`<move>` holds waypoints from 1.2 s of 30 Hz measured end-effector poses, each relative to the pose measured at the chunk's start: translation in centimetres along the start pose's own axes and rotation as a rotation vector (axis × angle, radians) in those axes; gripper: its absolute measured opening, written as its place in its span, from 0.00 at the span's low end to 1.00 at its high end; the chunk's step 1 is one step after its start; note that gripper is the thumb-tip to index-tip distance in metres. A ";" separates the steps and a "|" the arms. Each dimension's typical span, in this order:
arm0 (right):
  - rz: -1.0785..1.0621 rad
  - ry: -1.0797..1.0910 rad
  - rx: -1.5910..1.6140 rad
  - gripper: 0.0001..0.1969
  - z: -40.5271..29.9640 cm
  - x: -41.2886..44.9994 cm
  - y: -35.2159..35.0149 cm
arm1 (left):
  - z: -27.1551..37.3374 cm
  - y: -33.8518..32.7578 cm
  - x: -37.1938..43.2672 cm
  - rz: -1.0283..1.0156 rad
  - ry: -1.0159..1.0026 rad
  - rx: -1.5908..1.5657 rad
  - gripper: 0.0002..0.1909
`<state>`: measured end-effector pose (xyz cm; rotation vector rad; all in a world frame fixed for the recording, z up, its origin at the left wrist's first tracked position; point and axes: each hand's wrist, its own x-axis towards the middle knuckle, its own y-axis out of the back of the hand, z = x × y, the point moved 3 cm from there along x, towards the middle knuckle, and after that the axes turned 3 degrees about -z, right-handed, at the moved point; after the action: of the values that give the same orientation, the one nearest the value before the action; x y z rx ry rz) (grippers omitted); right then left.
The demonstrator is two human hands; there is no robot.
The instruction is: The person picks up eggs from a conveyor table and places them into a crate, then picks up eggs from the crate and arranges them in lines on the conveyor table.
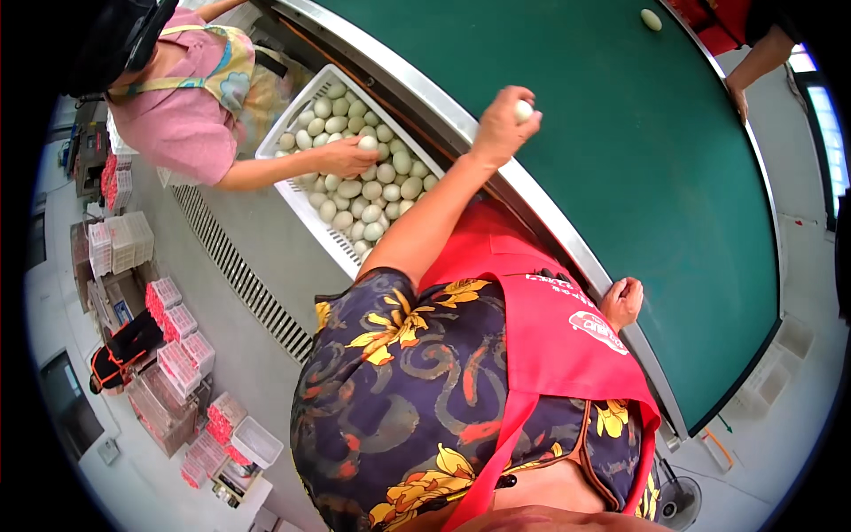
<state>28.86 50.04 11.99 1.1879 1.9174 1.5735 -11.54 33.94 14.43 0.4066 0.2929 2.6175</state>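
My left hand (506,126) is raised over the near metal rim of a green-topped table or belt (638,153), its fingers curled around a pale egg (523,111). My right hand (623,304) rests on the metal rim (565,246) lower down, fingers curled in, with nothing seen in it. Left of my left forearm stands a white plastic crate (312,216) filled with many whitish and greenish eggs, some hidden behind my arm. A single pale egg (651,20) lies on the green surface near its far edge.
A co-worker's hand (349,157) holds an egg over the crate. Another person's hand (738,103) rests on the far rim. A slotted floor drain (239,266) runs behind the crate. Stacked crates (179,366) and a further person (110,366) are at the far left.
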 end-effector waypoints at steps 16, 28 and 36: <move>0.014 0.137 0.000 0.02 -0.1 1.7 -0.9 | -13.5 24.5 -28.1 -0.067 0.543 1.130 0.14; 0.169 0.049 -0.073 0.04 11.1 7.6 1.3 | -7.9 4.1 -24.8 -0.461 0.491 1.099 0.38; -0.147 0.061 0.326 0.05 4.6 2.4 2.5 | -5.3 -3.2 -17.6 -0.207 0.062 0.927 0.39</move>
<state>31.80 54.75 13.52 1.0990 2.3093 1.2686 2.91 27.52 4.51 0.5435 1.4885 2.1442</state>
